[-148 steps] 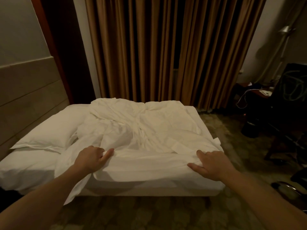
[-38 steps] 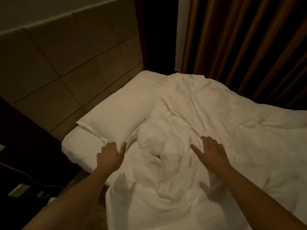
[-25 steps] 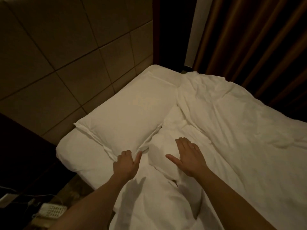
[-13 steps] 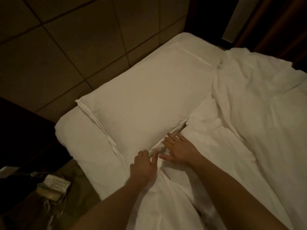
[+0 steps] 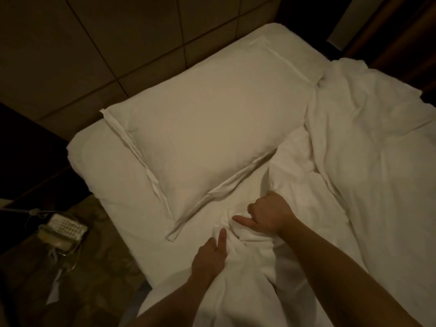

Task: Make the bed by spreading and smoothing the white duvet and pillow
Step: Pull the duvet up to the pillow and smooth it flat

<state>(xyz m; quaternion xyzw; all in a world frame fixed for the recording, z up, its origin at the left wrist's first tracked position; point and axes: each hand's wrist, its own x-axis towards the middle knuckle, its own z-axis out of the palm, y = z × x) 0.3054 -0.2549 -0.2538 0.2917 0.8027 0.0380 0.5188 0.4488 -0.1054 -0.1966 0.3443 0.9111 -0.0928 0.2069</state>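
Head view — hands [image 5: 238, 234] gripping duvet [image 5: 354, 161]

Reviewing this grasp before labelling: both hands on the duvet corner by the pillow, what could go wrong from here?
1. Both hands, left and right, grip the bunched duvet right beside the pillow; a pull may drag the pillow's near corner askew.
2. The duvet is heaped and creased on the right, so tugging one corner may tighten folds rather than spread them.
3. A phone and its cord lie on the floor by the bed: a trip hazard.
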